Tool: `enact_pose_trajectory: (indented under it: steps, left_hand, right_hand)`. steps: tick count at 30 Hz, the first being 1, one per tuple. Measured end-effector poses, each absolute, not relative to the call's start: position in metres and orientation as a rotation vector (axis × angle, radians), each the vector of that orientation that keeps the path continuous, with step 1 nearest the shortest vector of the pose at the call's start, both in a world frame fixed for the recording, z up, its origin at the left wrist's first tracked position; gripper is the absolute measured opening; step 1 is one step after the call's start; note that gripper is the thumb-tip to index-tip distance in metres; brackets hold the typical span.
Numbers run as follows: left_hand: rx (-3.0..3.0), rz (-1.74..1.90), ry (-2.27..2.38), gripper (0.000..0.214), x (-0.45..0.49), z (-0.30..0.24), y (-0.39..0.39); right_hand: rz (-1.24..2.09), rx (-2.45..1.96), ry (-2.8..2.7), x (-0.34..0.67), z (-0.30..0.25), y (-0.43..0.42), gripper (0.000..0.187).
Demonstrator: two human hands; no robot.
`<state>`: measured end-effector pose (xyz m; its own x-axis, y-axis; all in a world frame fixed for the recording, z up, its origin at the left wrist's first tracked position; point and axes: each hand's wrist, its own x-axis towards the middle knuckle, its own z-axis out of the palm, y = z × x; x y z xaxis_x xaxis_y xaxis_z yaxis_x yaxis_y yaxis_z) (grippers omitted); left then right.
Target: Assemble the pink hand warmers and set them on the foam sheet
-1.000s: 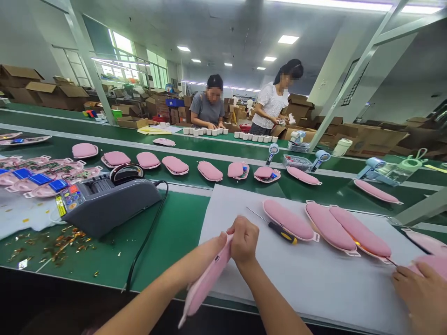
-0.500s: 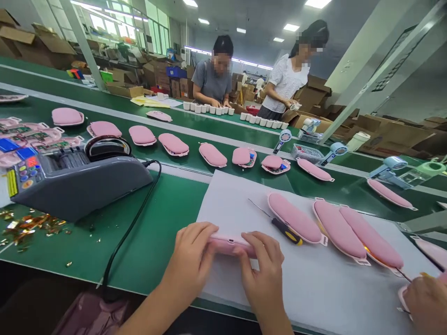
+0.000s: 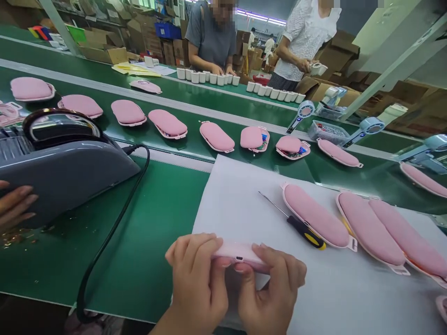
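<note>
Both of my hands grip one pink oval device [image 3: 240, 255] edge-on over the near edge of a white sheet [image 3: 240, 204]. My left hand [image 3: 199, 284] wraps its left end with fingers curled over the top. My right hand [image 3: 272, 293] pinches its right end, thumb beside a small port on the rim. A black and yellow screwdriver [image 3: 300, 226] lies on the sheet just beyond, next to several pink devices [image 3: 314, 215].
A grey tape dispenser [image 3: 63, 163] with a black cable [image 3: 115, 223] stands at left; another person's fingers [image 3: 16, 204] touch it. A row of pink devices [image 3: 167, 123] lies on the green belt. Two people work across it beside white cups [image 3: 206, 77]. Blue handheld tools [image 3: 300, 114] lie at right.
The view tilted down and closer. My hands brought the pink device from hanging below the table edge up to a level, edge-on hold over the sheet. A hand appeared at the dispenser.
</note>
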<state>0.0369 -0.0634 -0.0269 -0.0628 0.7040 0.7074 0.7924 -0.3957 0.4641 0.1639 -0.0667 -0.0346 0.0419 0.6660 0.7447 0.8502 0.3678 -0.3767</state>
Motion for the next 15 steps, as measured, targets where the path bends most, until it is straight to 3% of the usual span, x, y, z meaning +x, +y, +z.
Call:
enact_pose_trajectory:
  steps: [7, 12, 15]
  left_hand:
    - [-2.222, -1.394, -1.537, 0.023, 0.023, -0.030, -0.074]
    - [-2.288, -1.479, -1.580, 0.026, 0.019, -0.032, -0.079]
    - [-2.241, -1.624, -1.705, 0.024, 0.018, -0.032, -0.078]
  right_hand:
    - [-0.108, -1.250, -1.813, 0.184, -0.035, -0.072, 0.021]
    - [0.104, -1.260, -1.734, 0.197, -0.040, -0.080, 0.040]
    - [0.163, -1.309, -1.656, 0.198, -0.040, -0.081, 0.034]
